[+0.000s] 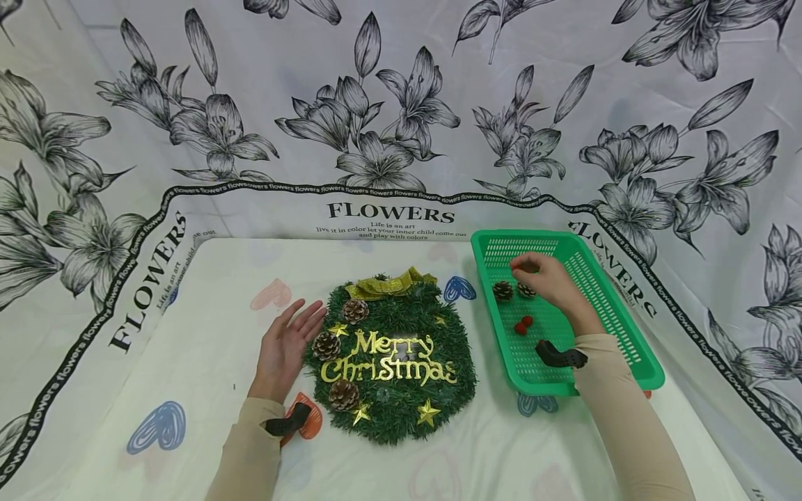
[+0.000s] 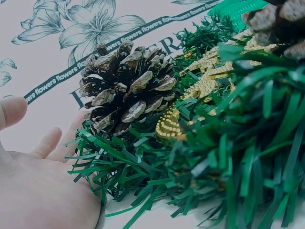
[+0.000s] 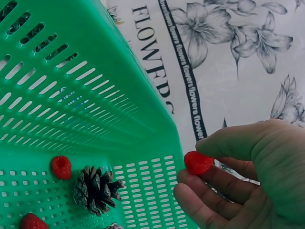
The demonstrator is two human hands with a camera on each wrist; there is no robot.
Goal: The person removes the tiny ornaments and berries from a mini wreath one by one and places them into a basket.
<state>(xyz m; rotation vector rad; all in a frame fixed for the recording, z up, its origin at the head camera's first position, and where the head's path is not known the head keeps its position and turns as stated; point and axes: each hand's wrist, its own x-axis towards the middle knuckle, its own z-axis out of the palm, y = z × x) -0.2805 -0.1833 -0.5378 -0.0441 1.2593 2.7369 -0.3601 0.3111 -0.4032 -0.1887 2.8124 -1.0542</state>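
My right hand is over the green basket, its thumb and fingers pinching a red raspberry, plain in the right wrist view. My left hand lies with fingers spread at the left edge of a green Christmas wreath. Close to those fingertips a pinecone sits in the tinsel. Gold "Merry Christmas" lettering crosses the wreath's middle. Gold stars dot it, several pinecones line its left side, and a gold ribbon bow tops it.
Inside the basket are loose pinecones and more red raspberries. White cloth with printed hearts covers the table. Behind and at the sides hangs a flower-printed curtain.
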